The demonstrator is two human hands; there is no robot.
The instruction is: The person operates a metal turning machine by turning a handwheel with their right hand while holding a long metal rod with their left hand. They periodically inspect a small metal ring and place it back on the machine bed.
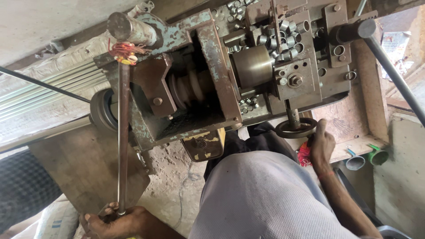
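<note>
A worn small lathe (208,75) with flaking green paint fills the top of the head view. My left hand (117,221) at the bottom left is closed around the lower end of a long steel lever (123,132). This lever rises to the machine's head, where red thread (124,51) is wound on it. My right hand (321,144) grips the rim of a small black handwheel (295,128) under the tool slide. A brass-coloured chuck (252,65) sits mid-machine. Several short metal rings (283,37) lie piled on the slide.
My lap in grey cloth (261,194) is close below the machine. A wooden shelf (354,146) at the right holds a grey cup (355,161) and a green one (378,156). A dark bar (394,73) crosses the right side. Long metal strips (44,93) lie at the left.
</note>
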